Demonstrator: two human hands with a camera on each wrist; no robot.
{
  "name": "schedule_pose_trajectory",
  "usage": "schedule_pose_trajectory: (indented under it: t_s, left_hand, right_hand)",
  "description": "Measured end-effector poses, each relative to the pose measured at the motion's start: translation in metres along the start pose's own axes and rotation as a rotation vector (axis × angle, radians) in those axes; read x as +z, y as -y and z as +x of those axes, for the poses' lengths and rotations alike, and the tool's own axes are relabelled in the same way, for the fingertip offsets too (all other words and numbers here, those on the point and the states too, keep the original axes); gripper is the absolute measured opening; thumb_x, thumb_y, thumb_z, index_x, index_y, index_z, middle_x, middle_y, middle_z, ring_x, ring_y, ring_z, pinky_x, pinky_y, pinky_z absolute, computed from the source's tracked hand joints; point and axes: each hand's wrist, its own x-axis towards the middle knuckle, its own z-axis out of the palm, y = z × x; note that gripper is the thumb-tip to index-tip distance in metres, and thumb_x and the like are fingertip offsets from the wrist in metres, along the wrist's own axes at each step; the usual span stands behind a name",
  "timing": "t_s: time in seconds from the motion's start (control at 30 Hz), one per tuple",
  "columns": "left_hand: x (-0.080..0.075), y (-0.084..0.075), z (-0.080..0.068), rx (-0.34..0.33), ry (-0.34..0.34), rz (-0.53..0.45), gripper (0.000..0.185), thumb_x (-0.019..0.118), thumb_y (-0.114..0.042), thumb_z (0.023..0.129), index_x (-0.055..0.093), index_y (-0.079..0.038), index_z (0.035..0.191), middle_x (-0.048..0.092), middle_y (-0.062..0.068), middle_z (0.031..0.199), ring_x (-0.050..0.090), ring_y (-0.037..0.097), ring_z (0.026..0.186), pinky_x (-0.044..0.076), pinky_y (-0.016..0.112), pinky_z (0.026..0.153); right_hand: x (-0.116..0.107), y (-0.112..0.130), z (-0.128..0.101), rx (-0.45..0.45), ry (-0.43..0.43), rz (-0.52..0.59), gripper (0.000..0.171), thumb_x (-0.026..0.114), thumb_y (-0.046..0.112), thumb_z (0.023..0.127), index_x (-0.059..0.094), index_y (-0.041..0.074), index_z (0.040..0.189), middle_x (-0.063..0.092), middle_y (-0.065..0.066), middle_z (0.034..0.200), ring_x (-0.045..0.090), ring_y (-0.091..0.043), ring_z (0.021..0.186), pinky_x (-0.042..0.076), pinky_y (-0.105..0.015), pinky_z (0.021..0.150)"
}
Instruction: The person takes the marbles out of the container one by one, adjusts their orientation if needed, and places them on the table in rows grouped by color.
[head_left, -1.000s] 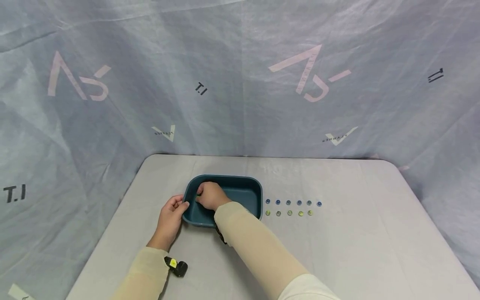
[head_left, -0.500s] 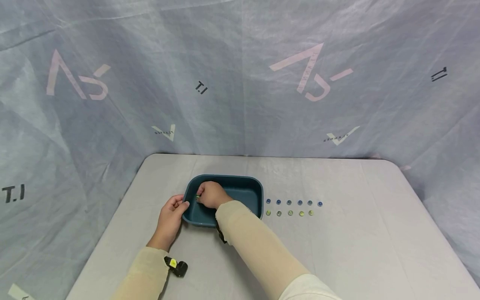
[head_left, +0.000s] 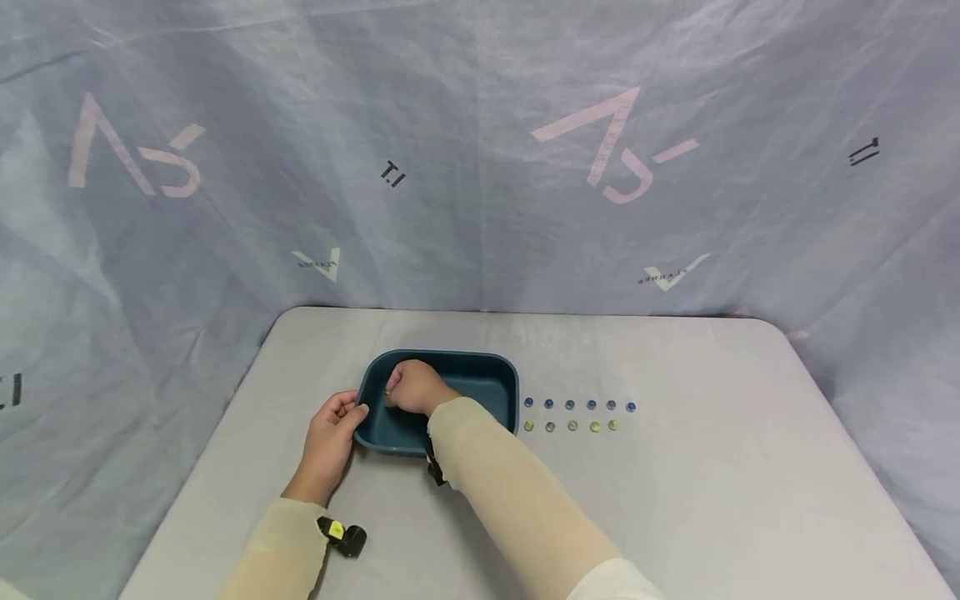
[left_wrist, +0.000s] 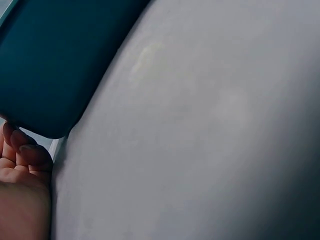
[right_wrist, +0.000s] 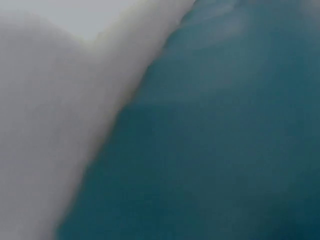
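Teal tub (head_left: 480,387) is sitting on the desk (head_left: 675,500), looking rigid and light; the rim is offering the best hold. Left hand (head_left: 327,442) is clasping its left rim. Right hand (head_left: 411,388), inside, is pinching a small, likely slippery green bead (head_left: 387,392).

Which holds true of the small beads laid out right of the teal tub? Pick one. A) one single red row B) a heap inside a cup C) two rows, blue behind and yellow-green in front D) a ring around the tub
C: right of the teal tub, a row of blue beads lies behind a row of yellow-green beads on the table.
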Motion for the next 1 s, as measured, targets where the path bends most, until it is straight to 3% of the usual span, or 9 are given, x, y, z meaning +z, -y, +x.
schedule_pose_trajectory:
  t_s: [0.2, 0.37, 0.7, 1.0]
  left_hand:
    - [0.0, -0.003, 0.002, -0.02, 0.016, -0.007, 0.032, 0.061, -0.013, 0.103, 0.06, 0.002, 0.132, 0.067, 0.018, 0.117, 0.062, 0.014, 0.096, 0.05, 0.022, 0.081]
    - [0.0, -0.002, 0.001, -0.02, 0.003, -0.01, 0.031, 0.062, -0.015, 0.103, 0.06, 0.001, 0.13, 0.068, 0.008, 0.109, 0.062, 0.012, 0.095, 0.05, 0.021, 0.081]
    - [0.0, 0.0, 0.003, 0.025, -0.007, 0.008, 0.033, 0.064, -0.021, 0.103, 0.062, 0.0, 0.128, 0.069, 0.006, 0.107, 0.062, 0.013, 0.095, 0.05, 0.022, 0.08]
    - [0.001, -0.007, -0.004, -0.001, -0.014, 0.025, 0.03, 0.063, -0.016, 0.103, 0.062, 0.0, 0.128, 0.067, 0.001, 0.103, 0.06, 0.012, 0.094, 0.048, 0.022, 0.08]
  right_hand:
    - [-0.011, 0.017, -0.02, 0.026, 0.012, -0.085, 0.032, 0.073, 0.007, 0.087, 0.052, 0.013, 0.064, 0.049, 0.0, 0.058, 0.046, -0.018, 0.054, 0.038, -0.029, 0.051]
    - [-0.018, 0.029, -0.038, -0.027, 0.016, -0.082, 0.025, 0.078, 0.01, 0.087, 0.059, 0.014, 0.072, 0.057, 0.002, 0.066, 0.052, -0.016, 0.06, 0.043, -0.028, 0.055]
    - [-0.039, 0.025, -0.061, -0.078, -0.03, 0.026, 0.018, 0.082, 0.016, 0.089, 0.064, 0.016, 0.085, 0.063, 0.004, 0.083, 0.058, -0.014, 0.071, 0.049, -0.029, 0.063]
    - [-0.061, -0.005, -0.083, -0.204, -0.038, 0.257, 0.011, 0.079, 0.018, 0.093, 0.07, 0.018, 0.098, 0.067, 0.004, 0.093, 0.062, -0.016, 0.082, 0.052, -0.032, 0.072]
